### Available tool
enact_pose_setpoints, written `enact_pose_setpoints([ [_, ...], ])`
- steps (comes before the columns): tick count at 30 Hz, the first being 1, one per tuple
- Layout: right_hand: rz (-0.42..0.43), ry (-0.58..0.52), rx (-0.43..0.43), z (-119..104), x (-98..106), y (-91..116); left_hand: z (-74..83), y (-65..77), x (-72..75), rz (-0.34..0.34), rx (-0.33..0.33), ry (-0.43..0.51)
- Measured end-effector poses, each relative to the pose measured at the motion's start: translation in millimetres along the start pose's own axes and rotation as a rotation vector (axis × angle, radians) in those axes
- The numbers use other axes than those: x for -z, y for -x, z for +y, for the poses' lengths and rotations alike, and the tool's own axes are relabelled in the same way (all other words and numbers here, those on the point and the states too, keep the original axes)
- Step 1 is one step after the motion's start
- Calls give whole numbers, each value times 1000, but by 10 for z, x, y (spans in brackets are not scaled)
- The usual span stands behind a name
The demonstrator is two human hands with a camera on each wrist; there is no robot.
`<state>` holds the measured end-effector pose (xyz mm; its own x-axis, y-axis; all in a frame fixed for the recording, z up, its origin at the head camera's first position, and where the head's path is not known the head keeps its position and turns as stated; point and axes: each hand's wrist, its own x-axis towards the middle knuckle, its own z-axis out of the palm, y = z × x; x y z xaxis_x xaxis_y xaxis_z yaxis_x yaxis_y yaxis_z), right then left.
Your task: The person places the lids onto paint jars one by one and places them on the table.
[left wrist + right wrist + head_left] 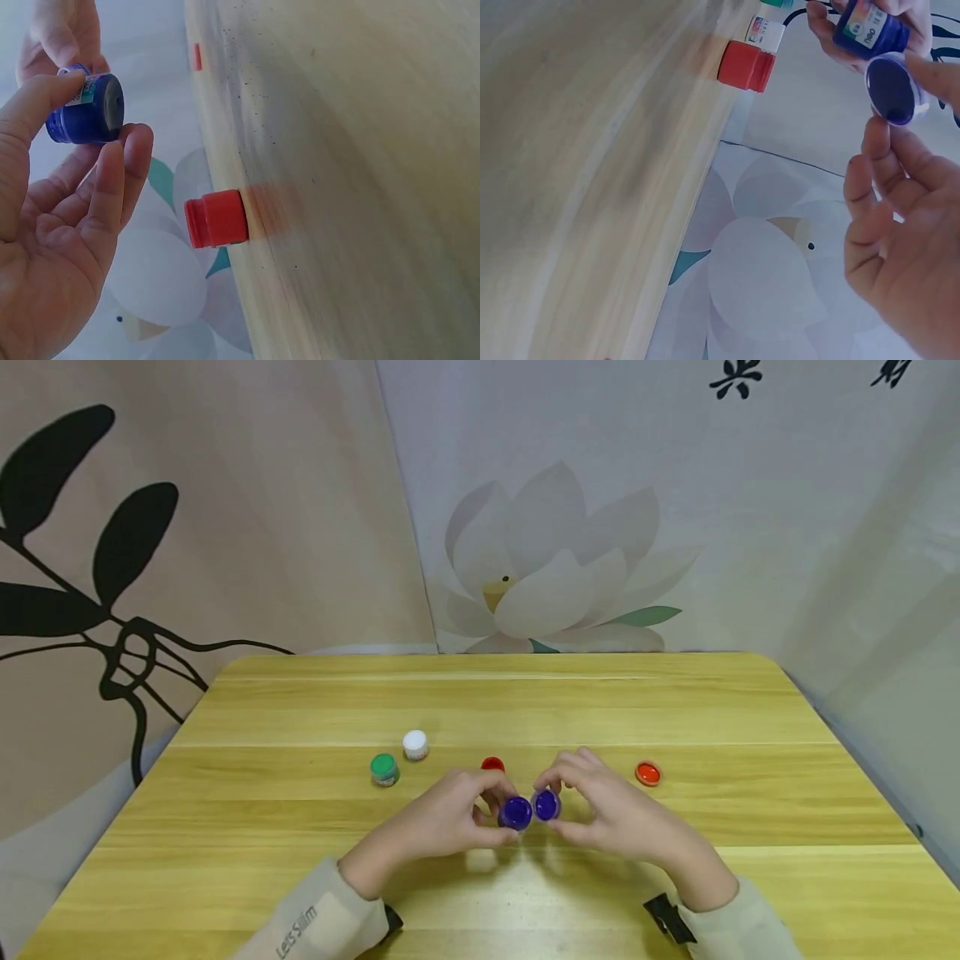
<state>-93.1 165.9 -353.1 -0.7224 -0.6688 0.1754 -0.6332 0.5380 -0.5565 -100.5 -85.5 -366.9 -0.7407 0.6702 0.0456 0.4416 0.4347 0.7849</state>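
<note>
L hand [453,817] & R hand [618,814] are up off the wooden tabletop [285,827], near each other but apart; L hand pinches the open blue paint jar [515,814] betw. thumb & fingers, mouth tipped back twd 6 o'clock, label on its side; R hand pinches the jar's blue screw lid [547,805] by the rim, paint-smeared inside showing; lid sits just beside jar, approx. 3 o'clock of it; can't tell if rims touch.

Lidless red paint jar [217,217] stands upright on tabletop, approx. 11 o'clock of blue jar, partly behind L hand in head view; red lid [648,773] lies flat betw. 2 & 3 o'clock, just past R hand; capped white paint jar [416,745] stands upright at approx. 10 o'clock; green-capped jar [385,770] upright betw. 9 & 10, near the white one, apart from it.

Pale sleeves [322,910] come in from 5 & 7 o'clock, L one w/ dark lettering; black strap [670,918] by R cuff; backdrop w/ lotus print [558,585] at 12, dark leaf print [135,543] at 10.
</note>
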Motion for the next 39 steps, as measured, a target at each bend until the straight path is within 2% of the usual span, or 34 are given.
enact_pose_setpoints([
  [8, 91, -82, 53, -45, 15, -5, 15, 24, 0, 16, -8, 83],
  [15, 175, -159, 86, -73, -14, -13, 59, 50, 6, 52, 33, 156],
  [22, 218, -197, 123, -89, -47, -56, 58, 58, -8, 75, 14, 221],
  [27, 225, -198, 153, -114, -44, -77, 57, 56, -9, 82, -4, 267],
  [33, 199, -218, 177, -171, -27, -84, 71, 57, -13, 90, -6, 275],
  [39, 193, -185, 237, -201, -25, -89, 81, 69, -7, 91, -18, 283],
])
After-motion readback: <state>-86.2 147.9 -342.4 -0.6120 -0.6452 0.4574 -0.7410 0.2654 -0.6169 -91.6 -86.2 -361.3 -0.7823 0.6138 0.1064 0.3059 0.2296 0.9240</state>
